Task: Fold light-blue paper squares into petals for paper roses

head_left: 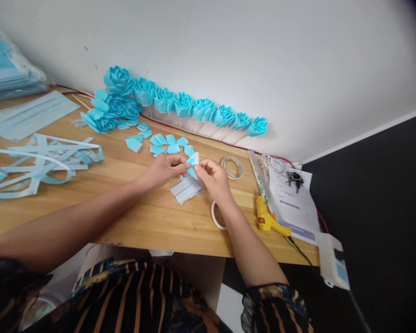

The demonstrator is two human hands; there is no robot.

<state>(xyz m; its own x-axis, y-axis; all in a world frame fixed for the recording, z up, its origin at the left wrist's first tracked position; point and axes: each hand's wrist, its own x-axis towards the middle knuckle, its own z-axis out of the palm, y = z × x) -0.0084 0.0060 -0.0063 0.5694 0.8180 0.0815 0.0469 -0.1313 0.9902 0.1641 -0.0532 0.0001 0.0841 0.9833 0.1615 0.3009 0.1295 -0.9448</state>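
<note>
Between my two hands, a small folded piece of blue fabric (193, 160) with a white edge is held just above the wooden table. My left hand (167, 167) is closed, thumb and fingers pinching its left side. The fingers of my right hand (214, 179) grip the white-edged right side. Under the hands lie some pale pleated fabric pieces (183, 191), partly covered. Several folded blue petals (173, 148) are spread just beyond my left hand. One roll of tape (241, 172) lies right of my right hand, and another roll (213, 216) is partly hidden by my right forearm.
Blue fabric roses (183, 104) on sticks lean along the wall, with more piled at left. Cut strips (55, 159), a flat face mask (34, 113) and a bagged stack (12, 69) lie left. A yellow glue gun (263, 213), ruler (263, 180), papers (293, 208) and keys (296, 179) lie right.
</note>
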